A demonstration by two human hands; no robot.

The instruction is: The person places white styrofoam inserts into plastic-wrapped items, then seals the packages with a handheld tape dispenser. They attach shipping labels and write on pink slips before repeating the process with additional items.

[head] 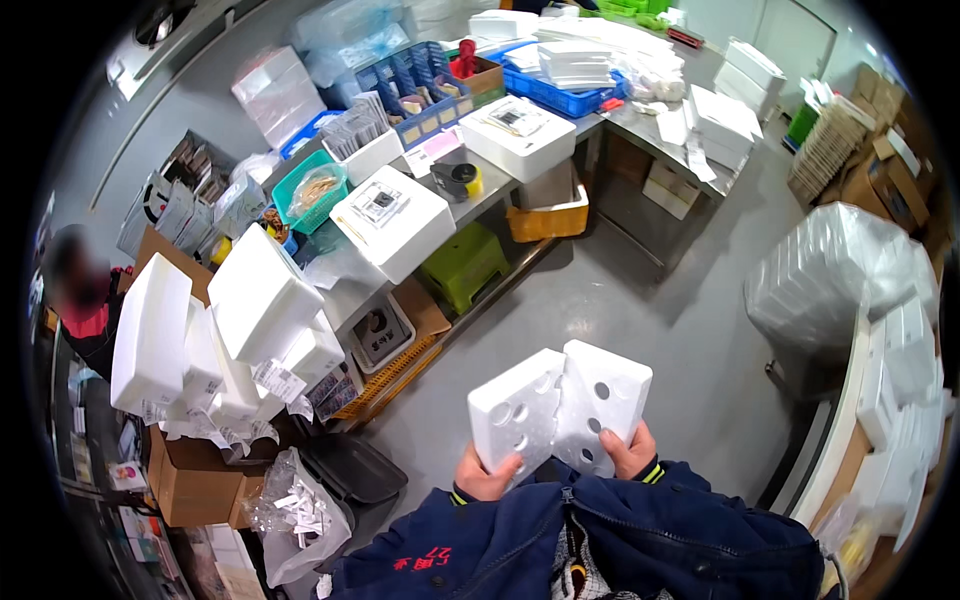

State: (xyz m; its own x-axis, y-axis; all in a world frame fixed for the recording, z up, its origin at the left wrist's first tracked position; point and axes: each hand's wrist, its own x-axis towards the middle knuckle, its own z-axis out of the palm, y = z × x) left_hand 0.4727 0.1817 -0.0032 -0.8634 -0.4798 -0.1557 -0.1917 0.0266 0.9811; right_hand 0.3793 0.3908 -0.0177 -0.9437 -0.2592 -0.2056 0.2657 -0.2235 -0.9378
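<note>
In front of my chest are two white polystyrene foam pieces with round holes, meeting along a jagged broken edge. My left hand [484, 472] grips the left foam piece [511, 382] at its lower corner, thumb on top. At the lower right, my right hand [631, 451] holds the right foam piece [619, 367], its thumb beside one of the holes. The pieces tilt away from each other at the top; whether they are fully separate lower down I cannot tell. My fingers underneath are hidden.
A steel worktable ahead carries white foam boxes [396, 221], a teal basket [307, 199] and a tape dispenser [454, 181]. Stacked foam boxes [262, 292] and a bin liner [300, 517] stand left. Bagged foam boxes [817, 277] are right. A person [86, 307] is far left.
</note>
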